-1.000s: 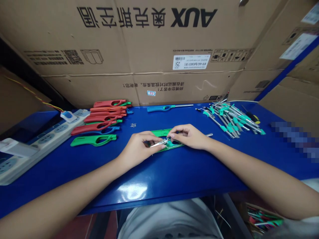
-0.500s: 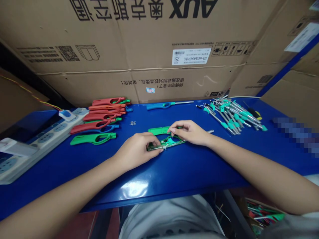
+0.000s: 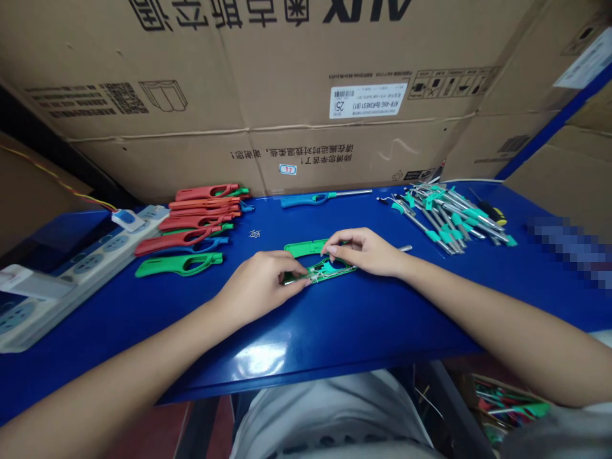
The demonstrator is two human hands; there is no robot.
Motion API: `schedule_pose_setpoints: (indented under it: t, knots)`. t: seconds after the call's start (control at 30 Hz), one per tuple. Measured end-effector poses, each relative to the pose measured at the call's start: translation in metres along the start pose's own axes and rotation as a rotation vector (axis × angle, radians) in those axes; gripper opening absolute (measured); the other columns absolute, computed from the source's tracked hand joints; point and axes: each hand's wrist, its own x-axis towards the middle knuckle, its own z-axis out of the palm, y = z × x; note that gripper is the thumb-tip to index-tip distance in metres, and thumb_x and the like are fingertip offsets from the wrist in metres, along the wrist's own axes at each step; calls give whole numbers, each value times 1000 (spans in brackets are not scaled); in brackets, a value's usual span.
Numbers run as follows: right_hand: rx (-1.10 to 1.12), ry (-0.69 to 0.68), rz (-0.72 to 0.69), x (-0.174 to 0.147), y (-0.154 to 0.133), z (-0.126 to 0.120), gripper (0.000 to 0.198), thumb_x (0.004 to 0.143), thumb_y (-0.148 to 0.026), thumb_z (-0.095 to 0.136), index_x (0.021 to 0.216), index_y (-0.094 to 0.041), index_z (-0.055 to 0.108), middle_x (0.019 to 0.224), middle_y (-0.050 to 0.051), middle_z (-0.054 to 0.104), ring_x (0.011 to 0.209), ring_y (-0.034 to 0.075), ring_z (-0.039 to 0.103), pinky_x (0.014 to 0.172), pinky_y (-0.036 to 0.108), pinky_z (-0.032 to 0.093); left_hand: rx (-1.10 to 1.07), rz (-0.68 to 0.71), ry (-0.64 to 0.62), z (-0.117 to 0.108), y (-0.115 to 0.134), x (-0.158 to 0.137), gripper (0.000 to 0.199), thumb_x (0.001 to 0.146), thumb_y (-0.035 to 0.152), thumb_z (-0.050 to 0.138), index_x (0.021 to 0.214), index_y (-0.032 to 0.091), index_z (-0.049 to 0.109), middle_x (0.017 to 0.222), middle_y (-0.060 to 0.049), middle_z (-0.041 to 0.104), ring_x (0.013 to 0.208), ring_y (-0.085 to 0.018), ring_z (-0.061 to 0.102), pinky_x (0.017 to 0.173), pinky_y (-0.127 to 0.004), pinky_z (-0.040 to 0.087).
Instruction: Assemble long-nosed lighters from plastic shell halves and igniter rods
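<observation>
An opened green gas lighter (image 3: 329,273) lies on the blue table, its inner parts and thin wires exposed around a teal trigger. My left hand (image 3: 262,280) is closed on its handle end, thumb in front and fingers behind. Over the trigger loop, my right hand (image 3: 366,252) is closed, with thumb and index finger pinched at the lighter; its palm hides part of the housing. A metal tube end (image 3: 405,248) sticks out beyond the right hand. Just behind lies a loose green housing half (image 3: 303,247), partly covered by the right fingertips.
Red, green and blue lighter bodies (image 3: 191,239) line the left, beside a white power strip (image 3: 100,255). Small screws (image 3: 255,234) lie behind my left hand. A blue lighter (image 3: 310,200) lies by the cardboard (image 3: 287,146). Metal tubes with teal triggers (image 3: 444,220) and a screwdriver (image 3: 492,213) are at right.
My left fingers have shifted slightly at the handle end, and less of the clear piece beneath them shows. The right hand stays nearly in place.
</observation>
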Motion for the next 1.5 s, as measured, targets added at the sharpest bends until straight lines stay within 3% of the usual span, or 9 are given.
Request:
schedule_pose_setpoints:
  t: [0.2,0.4,0.6,0.93,1.17,1.3,1.5]
  knots:
    - [-69,-31,-52,-1,4,0,33,87,-45,67,96,-14,74,85,6,73,71,13,62,63,26,46,-39,-19,-17,0,0,2,10,87,26,73,93,23,81,90,-2,74,71,-14,63,65,-25,45]
    - [-192,-128,-215,-5,5,1,27,92,-37,64,102,-17,78,99,7,78,86,18,70,74,29,52,-26,-23,-27,-2,3,1,11,87,25,73,94,22,81,87,-2,73,70,-14,64,66,-25,46]
    - [-351,-136,-371,-8,5,1,25,93,-28,63,110,-18,78,100,6,78,61,10,58,55,24,41,-21,-28,-30,-2,3,0,9,88,26,72,92,22,79,90,-1,73,73,-14,64,67,-25,46]
    - [-383,-126,-469,-9,6,2,22,92,-25,64,106,-18,79,98,6,79,60,9,59,57,23,45,-2,-52,-40,-1,4,0,9,89,28,70,88,21,74,89,0,72,69,-13,62,63,-24,42]
    - [-428,-149,-516,-8,4,2,21,92,-23,63,105,-18,79,98,6,79,73,12,69,64,22,51,0,-64,-43,-1,4,0,9,89,28,69,88,21,74,88,0,72,69,-13,63,62,-25,42]
    - [-505,-169,-573,-9,1,2,22,93,-21,61,107,-20,78,102,4,80,90,15,74,77,23,56,12,-69,-42,-3,6,0,9,88,28,70,88,21,75,88,0,72,69,-14,63,62,-25,43]
    - [-646,-195,-638,-14,-3,2,25,93,-24,61,113,-21,76,110,3,78,98,16,76,84,24,57,100,23,-20,-2,7,-3,17,94,30,64,91,21,77,88,-3,72,78,-17,67,67,-26,47]
